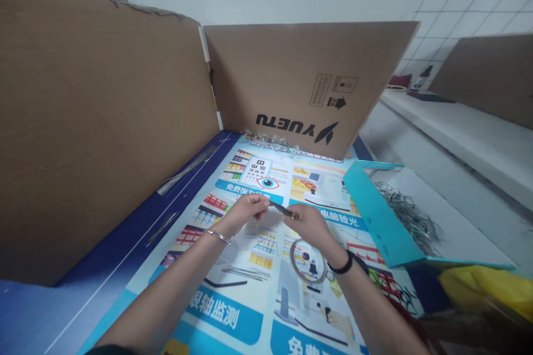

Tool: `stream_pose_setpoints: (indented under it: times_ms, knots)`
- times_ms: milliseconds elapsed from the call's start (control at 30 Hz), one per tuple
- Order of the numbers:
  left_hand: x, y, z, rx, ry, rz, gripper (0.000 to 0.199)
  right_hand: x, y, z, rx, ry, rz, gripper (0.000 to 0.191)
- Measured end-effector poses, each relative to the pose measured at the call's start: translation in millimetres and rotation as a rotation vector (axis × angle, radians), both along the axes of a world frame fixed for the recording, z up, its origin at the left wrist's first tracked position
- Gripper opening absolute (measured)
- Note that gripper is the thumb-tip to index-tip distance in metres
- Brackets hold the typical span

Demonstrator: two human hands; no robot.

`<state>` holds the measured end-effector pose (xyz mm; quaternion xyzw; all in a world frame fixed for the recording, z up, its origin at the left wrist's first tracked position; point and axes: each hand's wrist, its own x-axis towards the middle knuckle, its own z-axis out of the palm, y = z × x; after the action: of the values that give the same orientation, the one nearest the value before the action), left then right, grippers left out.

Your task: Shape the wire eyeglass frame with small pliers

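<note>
My right hand (308, 224) is closed round a slim dark tool (283, 209) with a brass-coloured end; its exact kind is too small to tell. The tool slants up to the left, over the printed sheet. My left hand (251, 208) is pinched at the tool's far tip, and what lies between those fingers is hidden. Below the hands, a pale ring-shaped coil (292, 264) lies near my right wrist. Several thin straight wires (245, 273) rest on the sheet below my left hand.
Tall cardboard panels (104, 122) stand at the left and back. On the right is a turquoise-edged box (381, 222) with tangled silvery wire (410, 219). More wire strips (187, 169) lie by the left panel, and shiny scraps (270, 137) along the back. A yellow bag (487, 291) sits at lower right.
</note>
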<state>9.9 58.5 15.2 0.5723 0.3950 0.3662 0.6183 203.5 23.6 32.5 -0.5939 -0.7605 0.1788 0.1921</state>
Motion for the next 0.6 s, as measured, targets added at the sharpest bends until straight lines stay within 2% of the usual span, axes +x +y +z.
stream_pose_setpoints:
  times_ms: [200,333,600]
  knots:
    - [3,14,-6.6,-0.054,-0.04,0.004,0.028,0,17,-0.3,-0.059,-0.003,-0.039,0.023]
    - [3,17,-12.8,-0.073,-0.081,0.028,0.029,1,21,-2.6,-0.083,0.035,-0.015,0.024]
    - [-2,14,-11.3,-0.046,-0.069,-0.013,0.025,11,18,-11.4,-0.206,0.313,0.104,0.03]
